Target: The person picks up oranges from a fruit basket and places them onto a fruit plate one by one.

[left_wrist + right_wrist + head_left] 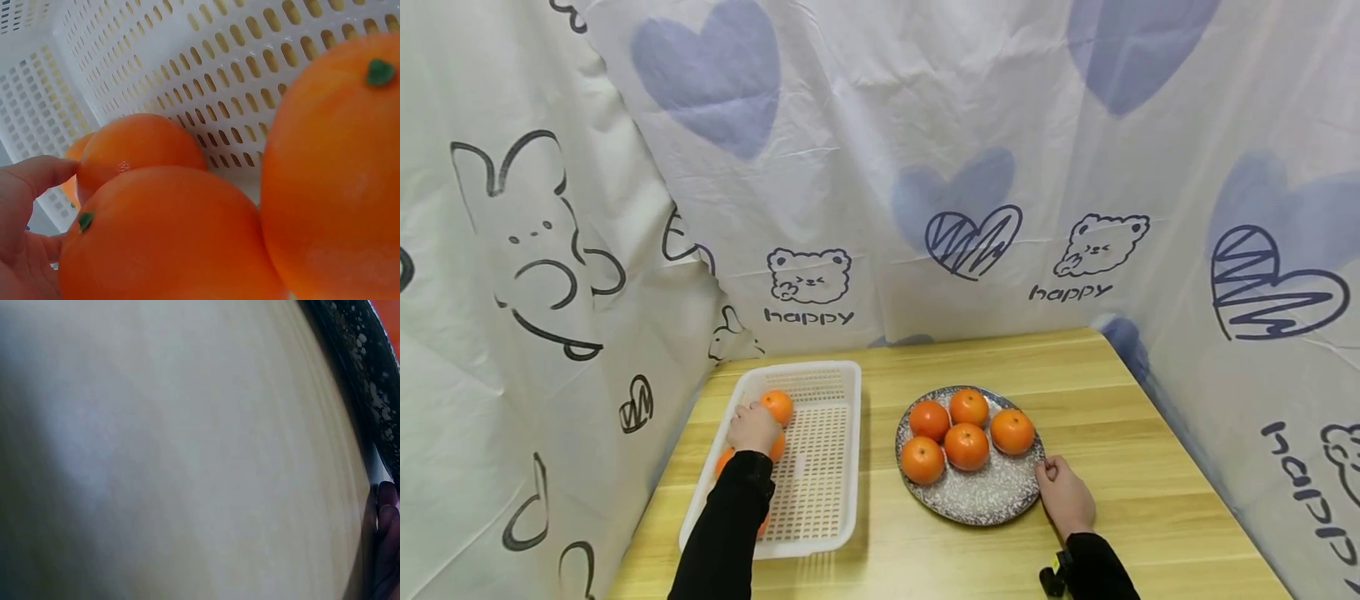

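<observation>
Head view: white basket (853, 467), seven o'clock; oranges (777, 407) along its nine-o'clock side; left hand (754, 428) among them, fingers bent, thumb (44, 174) touching one; whether it grips, cannot tell. Speckled plate (992, 493), five o'clock: five oranges (967, 447), nine round to two. Right hand (1066, 493), plate's four o'clock: fingers curled, pinching the rim, presumably for steadiness. Surface: wood-grain table (1135, 467). Room: white curtains (865, 100), printed hearts (707, 83).

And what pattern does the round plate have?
The plate is speckled grey and white, darker around the edge; it shows best in the head view.
</observation>
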Tool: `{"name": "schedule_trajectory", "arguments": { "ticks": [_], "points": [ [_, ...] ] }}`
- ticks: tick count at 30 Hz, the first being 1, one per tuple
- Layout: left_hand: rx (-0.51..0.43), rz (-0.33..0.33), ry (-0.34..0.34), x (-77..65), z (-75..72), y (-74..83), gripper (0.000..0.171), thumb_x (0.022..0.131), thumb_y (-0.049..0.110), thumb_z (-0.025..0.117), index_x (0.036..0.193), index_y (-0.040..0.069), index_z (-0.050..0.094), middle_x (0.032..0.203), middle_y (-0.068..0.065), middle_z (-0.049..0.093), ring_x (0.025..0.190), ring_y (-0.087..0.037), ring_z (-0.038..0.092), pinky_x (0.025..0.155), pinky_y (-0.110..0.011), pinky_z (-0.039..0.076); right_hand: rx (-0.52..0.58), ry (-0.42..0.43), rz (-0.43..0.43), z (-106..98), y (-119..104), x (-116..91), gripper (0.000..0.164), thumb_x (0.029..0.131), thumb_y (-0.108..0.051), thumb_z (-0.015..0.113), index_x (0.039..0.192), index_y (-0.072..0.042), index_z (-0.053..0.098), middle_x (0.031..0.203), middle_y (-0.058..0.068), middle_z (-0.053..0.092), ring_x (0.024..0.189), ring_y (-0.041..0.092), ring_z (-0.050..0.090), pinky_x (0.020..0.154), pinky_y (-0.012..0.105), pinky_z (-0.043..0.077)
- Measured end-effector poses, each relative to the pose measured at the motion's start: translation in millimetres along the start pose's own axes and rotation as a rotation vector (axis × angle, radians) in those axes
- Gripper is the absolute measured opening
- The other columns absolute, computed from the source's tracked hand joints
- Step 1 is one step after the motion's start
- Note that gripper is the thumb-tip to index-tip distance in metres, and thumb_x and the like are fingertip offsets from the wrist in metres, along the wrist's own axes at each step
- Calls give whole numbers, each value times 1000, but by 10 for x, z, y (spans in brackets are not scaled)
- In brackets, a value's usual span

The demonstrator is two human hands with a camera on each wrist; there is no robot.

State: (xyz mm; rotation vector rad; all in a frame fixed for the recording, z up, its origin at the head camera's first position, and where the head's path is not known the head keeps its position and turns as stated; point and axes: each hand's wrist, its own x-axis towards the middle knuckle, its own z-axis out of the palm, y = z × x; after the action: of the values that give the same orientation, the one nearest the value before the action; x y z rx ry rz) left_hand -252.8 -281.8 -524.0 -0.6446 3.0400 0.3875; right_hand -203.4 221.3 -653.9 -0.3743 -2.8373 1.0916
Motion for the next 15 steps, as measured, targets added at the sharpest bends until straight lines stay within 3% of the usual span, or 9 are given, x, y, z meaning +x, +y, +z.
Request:
{"name": "schedule_trajectory", "arguments": {
  "ticks": [4,9,15],
  "points": [
    [-16,-16,-46,39,24,7,51,85,24,69,118,-11,53,99,-32,54,84,-41,56,71,-49,47,3,4,-15,6,3,14,34,96,-38,49,109,-8,61,86,5,65,70,20,58,58,29,36],
    [-62,-50,-121,94,30,31,59,75,14,76,123,-9,52,115,-27,55,99,-35,53,88,-47,45,3,8,-18,-1,-2,17,34,96,-37,49,108,-8,61,86,4,66,69,19,58,57,29,36],
    [7,-101,-186,80,21,38,86,65,5,76,141,-5,36,122,-28,48,97,-38,47,81,-50,42,-4,12,-14,-18,-21,14,34,95,-37,49,109,-8,61,86,5,66,69,19,58,57,29,37]
  ]
}}
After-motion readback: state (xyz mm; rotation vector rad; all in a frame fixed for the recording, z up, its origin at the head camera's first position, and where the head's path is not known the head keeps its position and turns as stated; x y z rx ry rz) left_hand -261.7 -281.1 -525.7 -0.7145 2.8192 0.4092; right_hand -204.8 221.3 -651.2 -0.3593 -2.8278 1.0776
